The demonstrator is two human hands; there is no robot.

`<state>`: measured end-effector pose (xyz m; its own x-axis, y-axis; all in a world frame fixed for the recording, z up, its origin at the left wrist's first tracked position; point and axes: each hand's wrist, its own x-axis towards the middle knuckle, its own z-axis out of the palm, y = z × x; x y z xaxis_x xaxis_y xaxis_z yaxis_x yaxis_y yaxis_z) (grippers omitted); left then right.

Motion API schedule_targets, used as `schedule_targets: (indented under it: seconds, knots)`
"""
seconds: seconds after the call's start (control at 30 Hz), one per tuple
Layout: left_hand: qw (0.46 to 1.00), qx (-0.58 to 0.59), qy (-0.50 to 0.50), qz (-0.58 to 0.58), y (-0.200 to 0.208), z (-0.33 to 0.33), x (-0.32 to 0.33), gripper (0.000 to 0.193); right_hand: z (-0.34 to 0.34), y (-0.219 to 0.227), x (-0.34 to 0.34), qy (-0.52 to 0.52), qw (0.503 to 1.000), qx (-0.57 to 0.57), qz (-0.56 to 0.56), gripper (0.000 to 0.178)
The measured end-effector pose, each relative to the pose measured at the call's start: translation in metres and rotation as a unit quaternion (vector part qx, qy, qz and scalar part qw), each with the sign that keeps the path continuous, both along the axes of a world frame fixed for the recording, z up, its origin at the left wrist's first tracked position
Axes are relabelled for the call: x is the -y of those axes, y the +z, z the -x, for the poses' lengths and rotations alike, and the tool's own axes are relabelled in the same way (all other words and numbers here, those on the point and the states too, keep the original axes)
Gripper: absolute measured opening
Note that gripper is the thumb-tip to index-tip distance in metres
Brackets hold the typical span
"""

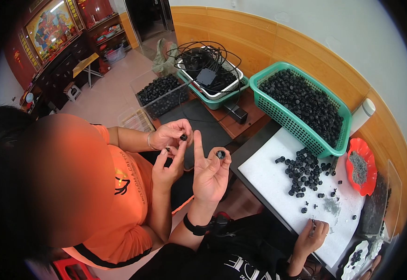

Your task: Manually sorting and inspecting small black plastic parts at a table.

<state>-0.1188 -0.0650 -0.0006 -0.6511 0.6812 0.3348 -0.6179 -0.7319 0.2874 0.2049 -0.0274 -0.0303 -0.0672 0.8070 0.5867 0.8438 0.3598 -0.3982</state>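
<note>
Black, a small round plastic cap [220, 154] is pinched in the raised left hand [209, 173]; the right hand [311, 234] is closed on a thin tool. Many caps [303, 171] remain heaped on the white worktop [266, 179], so much seems left.

The left hand [210, 170] is raised, pinching a small black cap [220, 154] at its fingertips. The right hand [311, 233] rests on the white board [264, 175] near a pile of black caps [303, 170].

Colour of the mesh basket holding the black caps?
Green basket, seen in the head view, beside the white board.
</note>
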Motion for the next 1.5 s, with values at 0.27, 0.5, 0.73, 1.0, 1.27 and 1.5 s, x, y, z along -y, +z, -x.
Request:
schedule_targets:
  seconds: [0.27,0.5,0.73,1.0,1.27,1.5]
  knots:
    - [1.0,0.012,-0.012,-0.001,-0.001,-0.005,-0.003,0.093,-0.008,-0.003,0.001,-0.012,0.999,0.025,0.022,0.011]
    - [0.998,0.024,-0.058,0.008,-0.004,-0.016,-0.006,0.05,-0.004,0.0,0.003,-0.01,0.999,-0.009,0.038,0.011]
    - [0.993,0.035,-0.105,0.031,0.002,-0.029,-0.011,0.033,-0.001,0.006,0.004,-0.009,0.999,-0.015,0.039,0.01]
    - [0.989,0.03,-0.147,-0.004,-0.008,-0.031,-0.016,0.027,-0.001,0.004,0.003,-0.019,0.999,-0.011,0.048,0.01]
    - [0.987,0.041,-0.158,-0.001,-0.008,-0.031,-0.015,0.027,-0.002,0.003,0.005,-0.013,0.999,-0.014,0.032,0.01]
    - [0.994,-0.066,-0.009,0.083,0.016,-0.035,0.003,0.087,-0.002,0.002,0.005,-0.008,0.999,-0.022,0.027,0.01]
